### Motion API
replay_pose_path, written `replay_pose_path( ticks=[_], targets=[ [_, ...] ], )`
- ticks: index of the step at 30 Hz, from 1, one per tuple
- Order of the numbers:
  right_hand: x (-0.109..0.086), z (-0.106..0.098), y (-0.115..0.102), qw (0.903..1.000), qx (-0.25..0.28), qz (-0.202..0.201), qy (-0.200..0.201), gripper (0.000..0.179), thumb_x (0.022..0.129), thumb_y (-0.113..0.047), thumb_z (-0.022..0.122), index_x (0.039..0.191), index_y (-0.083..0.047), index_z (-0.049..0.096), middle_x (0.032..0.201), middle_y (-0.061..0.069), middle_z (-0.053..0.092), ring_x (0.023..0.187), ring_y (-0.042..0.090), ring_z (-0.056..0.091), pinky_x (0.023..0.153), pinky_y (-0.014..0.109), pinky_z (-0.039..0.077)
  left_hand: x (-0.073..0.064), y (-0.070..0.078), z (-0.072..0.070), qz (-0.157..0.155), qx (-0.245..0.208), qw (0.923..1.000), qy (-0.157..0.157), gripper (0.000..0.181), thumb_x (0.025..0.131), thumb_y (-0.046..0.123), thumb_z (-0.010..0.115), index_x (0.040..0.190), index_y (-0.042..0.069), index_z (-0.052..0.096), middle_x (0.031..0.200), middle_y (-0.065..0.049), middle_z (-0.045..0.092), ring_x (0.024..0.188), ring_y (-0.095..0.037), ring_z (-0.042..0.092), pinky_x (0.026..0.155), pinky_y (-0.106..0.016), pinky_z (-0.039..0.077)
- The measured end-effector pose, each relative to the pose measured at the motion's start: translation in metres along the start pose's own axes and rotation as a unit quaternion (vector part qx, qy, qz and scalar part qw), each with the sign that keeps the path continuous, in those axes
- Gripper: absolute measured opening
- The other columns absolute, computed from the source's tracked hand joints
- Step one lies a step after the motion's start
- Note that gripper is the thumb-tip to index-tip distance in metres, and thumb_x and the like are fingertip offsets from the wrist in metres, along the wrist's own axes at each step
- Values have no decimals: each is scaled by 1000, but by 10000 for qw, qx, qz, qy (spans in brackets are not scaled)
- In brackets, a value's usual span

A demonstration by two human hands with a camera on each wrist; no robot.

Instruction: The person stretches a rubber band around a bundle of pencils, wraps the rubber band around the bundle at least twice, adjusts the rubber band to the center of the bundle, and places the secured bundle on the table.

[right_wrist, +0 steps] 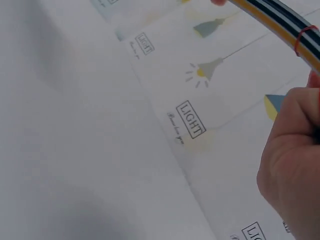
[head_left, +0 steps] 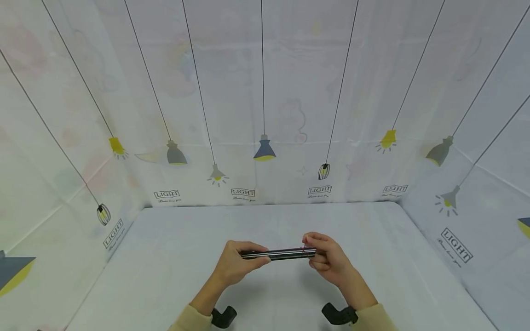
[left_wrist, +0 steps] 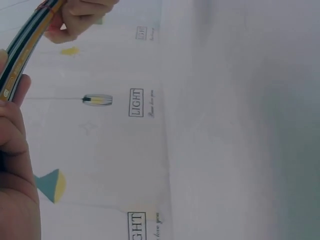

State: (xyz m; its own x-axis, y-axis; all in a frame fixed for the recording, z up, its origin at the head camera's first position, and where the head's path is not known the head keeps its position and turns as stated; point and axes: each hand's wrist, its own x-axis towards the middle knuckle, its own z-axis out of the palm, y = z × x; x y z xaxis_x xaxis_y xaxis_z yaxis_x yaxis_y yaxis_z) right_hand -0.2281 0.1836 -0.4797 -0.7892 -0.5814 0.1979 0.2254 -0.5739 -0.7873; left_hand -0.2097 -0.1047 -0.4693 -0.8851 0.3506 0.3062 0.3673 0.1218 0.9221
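A slim bundle of pencils (head_left: 285,254) is held up above the counter, at the lower centre of the head view. It lies nearly level, its right end slightly higher. Dark and white stripes run along its length, and an orange-yellow side with small lettering shows in the left wrist view. The left hand (head_left: 239,263) grips its left end between thumb and fingers. A thin red band (right_wrist: 302,40) goes around it near the right end, where the right hand (head_left: 331,259) pinches a strand of the band.
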Motion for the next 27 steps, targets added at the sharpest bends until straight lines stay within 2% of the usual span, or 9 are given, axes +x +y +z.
replay_pose_path(
  ticks=[3,7,11,15,18,20,22,24,27],
  targets=[
    [3,0,11,9941,862,110,-657,42,111,-6,22,108,-4,65,64,-7,37,44,6,19,43,19,14,0,0,1,82,-160,9998,15,24,82,17,87,100,3,80,94,-13,76,67,-19,62,56,-24,50],
    [7,7,29,9834,1540,283,-919,43,113,-14,21,109,-7,63,66,-7,24,47,3,23,45,14,22,1,2,2,269,-289,9992,115,21,82,13,87,100,3,80,88,-9,76,62,-14,58,53,-24,48],
    [7,17,40,9768,1920,362,-871,42,110,-12,17,104,-9,59,71,-6,27,53,5,24,51,13,30,1,3,4,281,-354,9985,304,19,84,13,85,100,4,80,86,-8,76,59,-10,56,52,-24,47],
    [3,25,41,9836,1764,313,-204,40,105,-10,19,89,-10,55,72,-4,38,57,9,29,56,19,36,1,1,5,176,-198,9971,718,18,82,16,87,97,7,81,87,-7,76,63,-12,59,54,-24,49],
    [-1,30,40,9906,1254,-5,551,39,105,-12,24,79,-10,53,72,-2,47,62,13,38,64,25,41,1,-2,5,75,-33,9953,965,18,81,18,89,95,9,82,88,-5,76,65,-14,62,56,-24,50],
    [-4,33,40,9931,631,-361,915,38,105,-10,28,77,-9,53,74,1,52,68,16,46,72,30,45,2,-4,5,31,72,9949,1007,19,81,21,89,95,11,82,88,-4,77,67,-14,63,57,-24,51],
    [-6,36,42,9902,-236,-770,1144,37,107,-8,32,79,-7,56,77,2,57,76,18,55,82,34,50,3,-5,4,17,158,9947,1015,20,81,23,88,96,12,82,90,-4,77,68,-13,64,59,-25,52],
    [-8,40,43,9776,-1139,-1167,1329,31,107,-5,40,84,-3,60,82,4,62,84,21,63,91,37,52,4,-4,3,20,217,9941,1062,21,82,24,88,97,11,81,91,-4,76,70,-13,65,60,-25,53],
    [-11,46,43,9436,-2450,-1644,1500,17,104,-3,53,94,3,65,89,8,67,92,26,69,93,38,54,4,-3,1,-33,167,9936,1119,20,82,21,88,97,10,81,92,-6,76,67,-13,65,57,-26,53]
  ],
)
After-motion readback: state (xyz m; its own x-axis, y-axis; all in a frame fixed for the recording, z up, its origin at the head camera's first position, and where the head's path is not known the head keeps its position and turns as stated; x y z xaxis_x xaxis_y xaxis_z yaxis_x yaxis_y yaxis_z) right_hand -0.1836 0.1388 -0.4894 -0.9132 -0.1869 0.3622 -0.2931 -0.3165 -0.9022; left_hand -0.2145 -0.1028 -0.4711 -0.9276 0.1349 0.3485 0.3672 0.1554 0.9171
